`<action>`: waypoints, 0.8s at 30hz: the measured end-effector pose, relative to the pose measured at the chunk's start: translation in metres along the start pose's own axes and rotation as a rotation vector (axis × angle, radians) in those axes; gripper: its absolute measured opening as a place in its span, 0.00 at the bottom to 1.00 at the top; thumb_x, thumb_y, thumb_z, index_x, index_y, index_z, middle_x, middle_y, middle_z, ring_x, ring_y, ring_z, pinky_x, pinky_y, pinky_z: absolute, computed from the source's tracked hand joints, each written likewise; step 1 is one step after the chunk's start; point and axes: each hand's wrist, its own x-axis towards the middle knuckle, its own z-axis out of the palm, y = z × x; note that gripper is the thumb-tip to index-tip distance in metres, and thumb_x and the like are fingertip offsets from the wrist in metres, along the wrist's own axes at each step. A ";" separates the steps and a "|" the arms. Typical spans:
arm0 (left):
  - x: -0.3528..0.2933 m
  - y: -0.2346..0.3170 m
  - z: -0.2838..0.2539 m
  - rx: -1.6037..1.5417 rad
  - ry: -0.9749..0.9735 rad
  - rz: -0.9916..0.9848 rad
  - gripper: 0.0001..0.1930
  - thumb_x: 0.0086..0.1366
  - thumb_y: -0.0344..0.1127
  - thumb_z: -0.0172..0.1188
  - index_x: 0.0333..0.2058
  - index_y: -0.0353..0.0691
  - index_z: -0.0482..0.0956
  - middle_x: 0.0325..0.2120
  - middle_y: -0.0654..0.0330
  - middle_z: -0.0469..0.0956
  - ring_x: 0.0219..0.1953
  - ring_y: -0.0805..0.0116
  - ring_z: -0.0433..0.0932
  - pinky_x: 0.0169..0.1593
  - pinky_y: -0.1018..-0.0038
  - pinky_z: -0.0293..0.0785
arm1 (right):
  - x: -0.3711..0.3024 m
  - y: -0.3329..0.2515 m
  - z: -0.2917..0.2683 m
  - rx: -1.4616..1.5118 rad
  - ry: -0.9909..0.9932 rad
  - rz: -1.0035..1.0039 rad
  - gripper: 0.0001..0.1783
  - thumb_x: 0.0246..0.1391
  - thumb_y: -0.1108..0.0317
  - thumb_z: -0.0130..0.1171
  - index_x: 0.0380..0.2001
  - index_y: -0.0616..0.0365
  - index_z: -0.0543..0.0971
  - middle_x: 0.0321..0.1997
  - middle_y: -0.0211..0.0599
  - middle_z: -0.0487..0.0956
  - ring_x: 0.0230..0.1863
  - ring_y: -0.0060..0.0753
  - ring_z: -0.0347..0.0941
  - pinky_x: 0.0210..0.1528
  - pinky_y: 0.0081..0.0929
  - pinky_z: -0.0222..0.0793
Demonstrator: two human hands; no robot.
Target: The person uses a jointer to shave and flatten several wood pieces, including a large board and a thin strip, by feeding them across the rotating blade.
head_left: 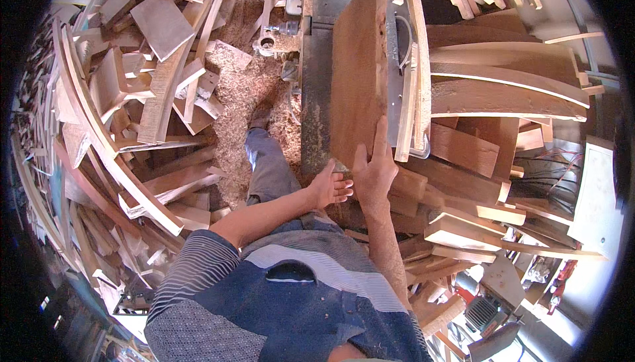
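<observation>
A wide brown wooden board (360,64) lies lengthwise on the dark metal bed of a woodworking machine (316,117), pointing away from me. My right hand (376,171) grips the board's near end, with one finger stretched along its right edge and the thumb side toward its face. Just left of it, my left hand (331,186) is open beside the near corner, palm turned toward the right hand and fingers apart. Whether the left fingertips touch the board I cannot tell. The underside of the board is hidden.
Long narrow strips (418,84) stand along the machine's right side, with stacked planks (509,91) beyond. Offcuts (162,25) pile up on the left. Shavings (238,97) cover the floor around my leg. A metal fitting (266,44) juts from the machine's left side.
</observation>
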 end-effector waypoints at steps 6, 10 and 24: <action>-0.013 0.008 -0.005 0.017 0.168 0.049 0.52 0.71 0.73 0.47 0.75 0.34 0.45 0.52 0.57 0.79 0.45 0.60 0.83 0.45 0.65 0.79 | 0.019 0.000 0.008 -0.010 -0.001 -0.030 0.43 0.56 0.74 0.62 0.75 0.54 0.62 0.40 0.55 0.81 0.33 0.55 0.81 0.31 0.44 0.78; -0.018 0.011 -0.006 0.028 0.213 0.081 0.49 0.72 0.70 0.49 0.74 0.35 0.48 0.51 0.57 0.80 0.43 0.61 0.83 0.44 0.67 0.78 | 0.032 -0.002 0.015 -0.030 0.013 -0.042 0.44 0.55 0.74 0.63 0.76 0.53 0.61 0.41 0.56 0.81 0.34 0.56 0.82 0.30 0.44 0.78; -0.026 0.011 -0.030 0.055 0.230 0.056 0.26 0.76 0.58 0.53 0.61 0.46 0.65 0.47 0.62 0.81 0.39 0.63 0.82 0.42 0.65 0.78 | 0.072 -0.008 0.024 -0.072 -0.001 0.003 0.40 0.55 0.74 0.58 0.73 0.60 0.65 0.53 0.61 0.82 0.38 0.59 0.84 0.39 0.46 0.79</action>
